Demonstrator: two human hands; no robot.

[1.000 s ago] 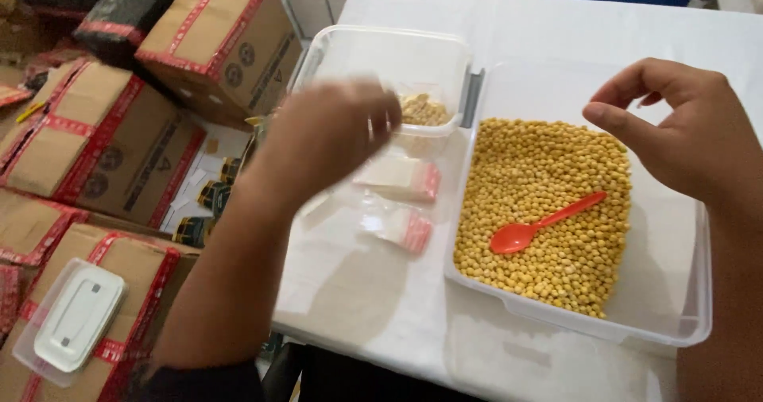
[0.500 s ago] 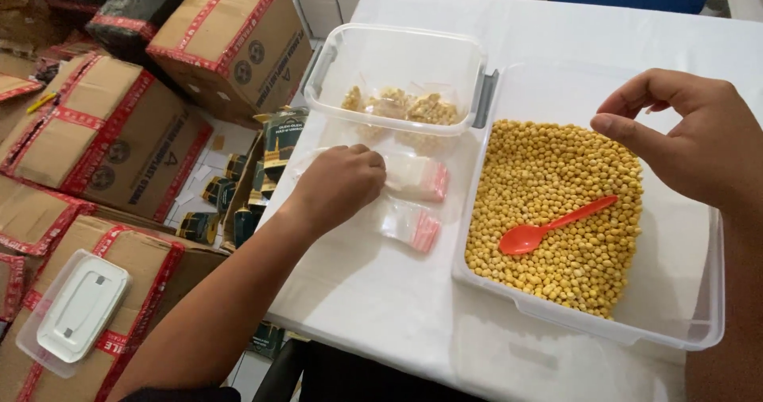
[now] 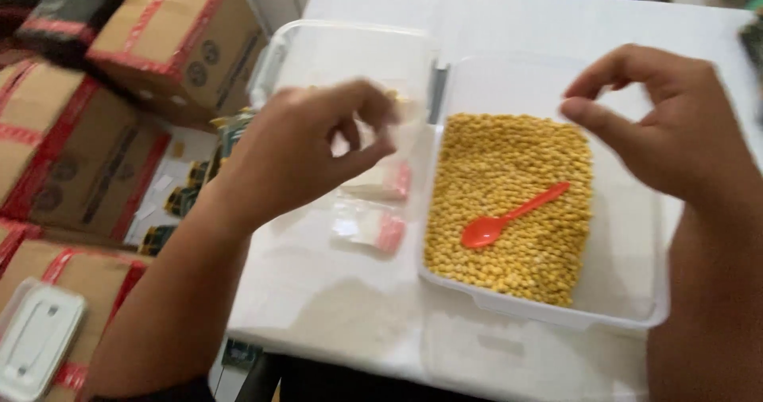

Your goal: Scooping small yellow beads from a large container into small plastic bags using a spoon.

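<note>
L hand: raised over table left of the bean tub, thumb and forefinger pinched on a small clear bag, blurred.
R hand: above tub's right side, fingers curled, thumb and forefinger tips apart, holding nothing.
Bean tub: clear plastic, yellow beans w/ orange spoon on top.
Zip bags: two, red-edged, flat on table just left of tub.
Second tub: behind bags, upper left of bean tub.
Cardboard boxes: on floor, far left.

Left of the worktop, taped cardboard boxes crowd the floor (a white lid lies on one).
</note>
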